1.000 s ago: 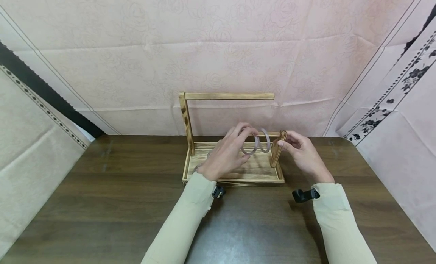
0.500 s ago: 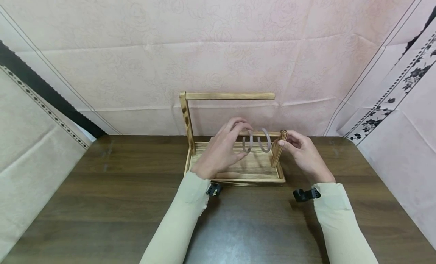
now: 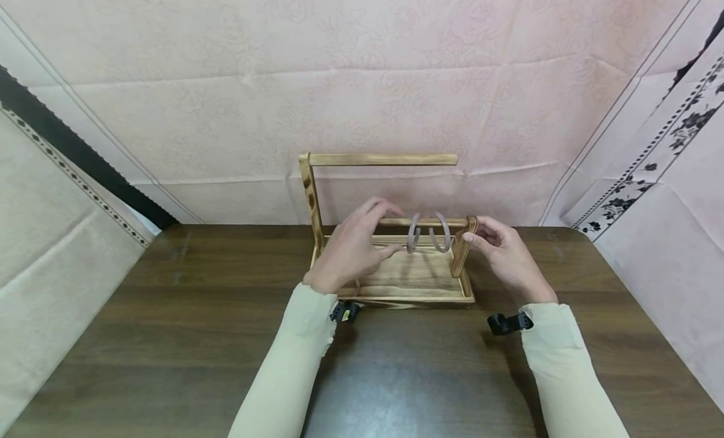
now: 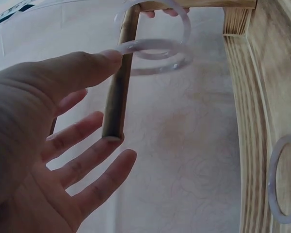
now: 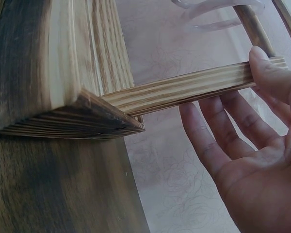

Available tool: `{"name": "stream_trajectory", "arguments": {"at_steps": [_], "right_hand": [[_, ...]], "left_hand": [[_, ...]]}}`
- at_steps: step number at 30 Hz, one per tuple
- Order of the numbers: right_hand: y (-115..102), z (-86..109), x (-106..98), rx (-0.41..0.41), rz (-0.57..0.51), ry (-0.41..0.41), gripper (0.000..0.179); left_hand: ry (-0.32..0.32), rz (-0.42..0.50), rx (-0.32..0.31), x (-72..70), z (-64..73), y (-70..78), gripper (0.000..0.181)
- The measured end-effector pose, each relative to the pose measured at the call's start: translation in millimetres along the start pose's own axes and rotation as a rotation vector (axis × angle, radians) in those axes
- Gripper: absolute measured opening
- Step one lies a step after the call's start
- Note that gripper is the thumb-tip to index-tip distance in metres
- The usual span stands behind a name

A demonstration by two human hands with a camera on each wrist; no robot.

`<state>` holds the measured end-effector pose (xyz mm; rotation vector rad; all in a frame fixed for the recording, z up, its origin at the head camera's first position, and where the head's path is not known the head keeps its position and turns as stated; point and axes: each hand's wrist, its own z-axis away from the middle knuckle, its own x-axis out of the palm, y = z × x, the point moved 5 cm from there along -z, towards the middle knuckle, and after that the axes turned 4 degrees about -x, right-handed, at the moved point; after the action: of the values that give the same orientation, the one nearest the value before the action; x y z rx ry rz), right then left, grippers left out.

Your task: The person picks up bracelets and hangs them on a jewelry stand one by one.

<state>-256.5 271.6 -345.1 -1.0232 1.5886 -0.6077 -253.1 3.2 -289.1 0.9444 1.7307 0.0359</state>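
A wooden bangle stand [image 3: 418, 299] has a tray base and two horizontal bars at different heights. Two pale lilac bangles hang on its lower bar [image 3: 390, 222]: one bangle [image 3: 410, 238] nearer the bar's free end, another bangle [image 3: 448, 237] closer to the short post [image 3: 460, 256]. My left hand [image 3: 353, 246] is spread around the free end, thumb apart from the fingers, holding nothing. In the left wrist view the thumb tip overlaps the nearer bangle. My right hand [image 3: 503, 256] pinches the top of the short post between thumb and fingers.
A third bangle [image 4: 272, 182] lies in the tray, mostly behind my left hand in the head view. The upper bar [image 3: 384, 159] rises on a tall post [image 3: 310, 199] at the left. The stand sits near the back of the brown table [image 3: 226, 337], before a cloth backdrop [image 3: 362, 98].
My left hand has let go of the nearer bangle and drawn back left along the lower bar, its fingers opening. That bangle now hangs on the bar. The right hand stays on the post.
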Motion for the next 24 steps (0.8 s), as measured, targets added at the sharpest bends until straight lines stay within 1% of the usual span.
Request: {"name": "stream_trajectory", "arguments": {"at_steps": [2,7,9,12,16,21,24], "right_hand": [[0,-0.4,0,-0.006,0.005,-0.002,0.030],[1,-1.0,0,-0.017,-0.006,0.002,0.030],[1,-1.1,0,-0.014,-0.005,0.001,0.030],[1,-1.4,0,-0.007,0.011,-0.003,0.030],[1,-1.6,-1,-0.014,0.030,-0.007,0.031],[1,-1.7,-2,-0.019,0.045,-0.012,0.032],[0,-1.7,-2,-0.015,0.054,-0.017,0.032]], "left_hand": [[0.010,0.007,-0.003,-2.5,0.9,-1.9,0.051],[0.052,0.024,0.005,-8.3,1.1,-5.2,0.032],[0.074,0.032,0.008,-10.4,0.8,-6.6,0.025],[0.115,0.060,0.011,-14.2,0.8,-9.8,0.020],[0.196,0.125,0.034,-20.3,1.7,-15.2,0.016],[0.333,0.182,0.096,-26.9,3.7,-21.4,0.015],[0.410,0.209,0.118,-29.9,5.6,-24.5,0.015]]}}
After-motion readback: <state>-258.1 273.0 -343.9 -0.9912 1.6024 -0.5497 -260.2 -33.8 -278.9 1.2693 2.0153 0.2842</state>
